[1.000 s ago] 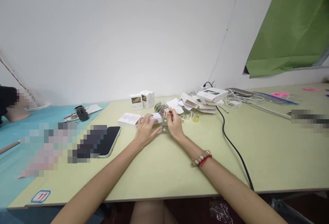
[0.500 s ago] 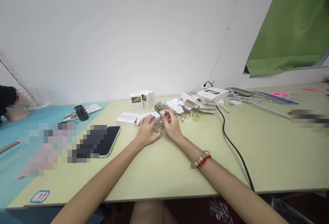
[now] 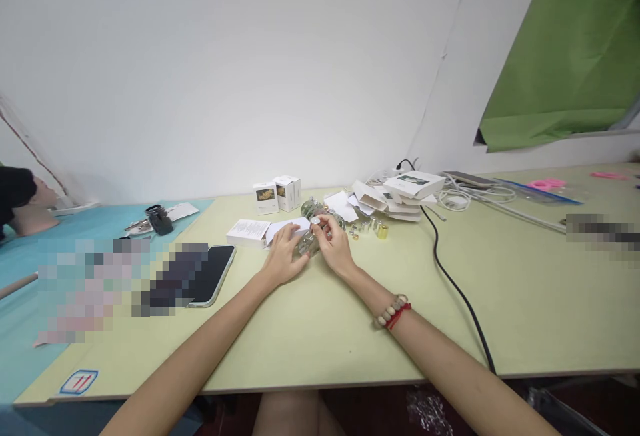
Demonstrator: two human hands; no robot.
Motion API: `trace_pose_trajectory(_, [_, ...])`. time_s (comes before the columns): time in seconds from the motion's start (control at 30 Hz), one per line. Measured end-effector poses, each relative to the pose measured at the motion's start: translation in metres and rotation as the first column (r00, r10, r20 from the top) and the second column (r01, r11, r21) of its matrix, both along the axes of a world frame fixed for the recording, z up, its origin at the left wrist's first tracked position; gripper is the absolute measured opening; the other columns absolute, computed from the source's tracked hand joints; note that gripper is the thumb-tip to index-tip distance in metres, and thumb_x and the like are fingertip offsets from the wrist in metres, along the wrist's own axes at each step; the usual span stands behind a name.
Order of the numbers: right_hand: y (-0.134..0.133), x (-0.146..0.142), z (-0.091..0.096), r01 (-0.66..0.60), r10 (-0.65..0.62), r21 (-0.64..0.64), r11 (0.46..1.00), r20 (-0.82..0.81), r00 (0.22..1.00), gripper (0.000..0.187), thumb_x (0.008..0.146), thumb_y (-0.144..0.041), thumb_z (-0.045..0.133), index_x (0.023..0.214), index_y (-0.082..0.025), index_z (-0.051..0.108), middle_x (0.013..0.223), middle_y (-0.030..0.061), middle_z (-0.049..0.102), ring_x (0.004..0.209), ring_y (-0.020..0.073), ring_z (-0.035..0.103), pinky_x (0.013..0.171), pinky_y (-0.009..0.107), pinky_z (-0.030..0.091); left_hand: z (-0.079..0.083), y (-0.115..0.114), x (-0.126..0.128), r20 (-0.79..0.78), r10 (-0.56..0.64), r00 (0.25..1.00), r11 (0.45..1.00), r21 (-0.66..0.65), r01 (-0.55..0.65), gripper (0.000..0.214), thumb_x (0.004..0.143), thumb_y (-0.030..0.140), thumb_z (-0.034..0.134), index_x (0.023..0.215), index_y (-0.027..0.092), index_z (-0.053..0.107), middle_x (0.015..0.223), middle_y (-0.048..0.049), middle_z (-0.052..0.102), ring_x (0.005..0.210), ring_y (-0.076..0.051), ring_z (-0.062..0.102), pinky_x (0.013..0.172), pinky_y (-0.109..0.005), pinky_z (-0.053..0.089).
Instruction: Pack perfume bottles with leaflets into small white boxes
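Note:
My left hand and my right hand meet over a small clear glass bottle held just above the pale green table. The left fingers curl round the bottle's body. The right fingers pinch its silver top. A flat white box and a white sheet lie just behind my left hand. Another glass bottle and small gold caps sit behind my right hand.
Two upright white boxes stand at the back. A stack of flattened boxes and white cables lie back right. A black cable runs toward the front edge. A phone lies left, and another person is at far left.
My left hand set down the white box it held and took the glass bottle. The bottle went from upright to tilted between both hands, which shifted slightly left.

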State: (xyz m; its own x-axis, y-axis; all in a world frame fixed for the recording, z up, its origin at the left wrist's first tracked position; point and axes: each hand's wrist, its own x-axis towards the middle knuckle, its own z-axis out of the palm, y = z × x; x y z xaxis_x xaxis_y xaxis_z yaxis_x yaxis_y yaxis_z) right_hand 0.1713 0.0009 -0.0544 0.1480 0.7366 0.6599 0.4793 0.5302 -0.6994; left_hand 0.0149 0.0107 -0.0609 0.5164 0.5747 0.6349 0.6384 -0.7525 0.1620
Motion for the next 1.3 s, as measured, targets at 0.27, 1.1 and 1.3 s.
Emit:
trace_pose_trajectory(0.27, [0.000,-0.001,0.000,-0.014,0.014,0.018,1.000,-0.015,1.000,0.030,0.083,-0.042,0.045,0.102,-0.020,0.054,0.085,0.0041,0.060,0.066,0.0153,0.052,0.062,0.029,0.042,-0.002,0.002,-0.001,0.023,0.004,1.000,1.000,-0.023,-0.004,0.027,0.076,0.030,0.054,0.102,0.022,0.055,0.124,-0.0084,0.044,0.121,-0.026,0.036,0.099,-0.044,0.034])
trace_pose_trajectory(1.1, [-0.005,-0.008,0.007,0.030,-0.042,0.134,0.990,0.090,0.995,0.031,0.074,-0.041,0.057,0.093,-0.018,0.065,0.067,0.0016,0.057,0.053,0.0119,0.046,0.056,0.027,0.042,0.006,-0.005,0.002,0.076,-0.038,0.996,0.998,-0.054,0.042,0.029,0.087,0.035,0.040,0.111,0.022,0.050,0.121,-0.0069,0.046,0.118,-0.020,0.039,0.099,-0.037,0.031])
trace_pose_trajectory(1.3, [-0.008,-0.009,0.009,0.024,-0.045,0.131,0.991,0.164,0.985,0.030,0.079,-0.039,0.051,0.097,-0.019,0.065,0.069,0.0020,0.056,0.056,0.0125,0.045,0.057,0.026,0.041,0.006,-0.005,0.002,0.077,-0.043,0.996,0.997,-0.059,0.048,0.029,0.088,0.035,0.038,0.112,0.023,0.049,0.122,-0.0058,0.046,0.116,-0.019,0.039,0.099,-0.036,0.032])
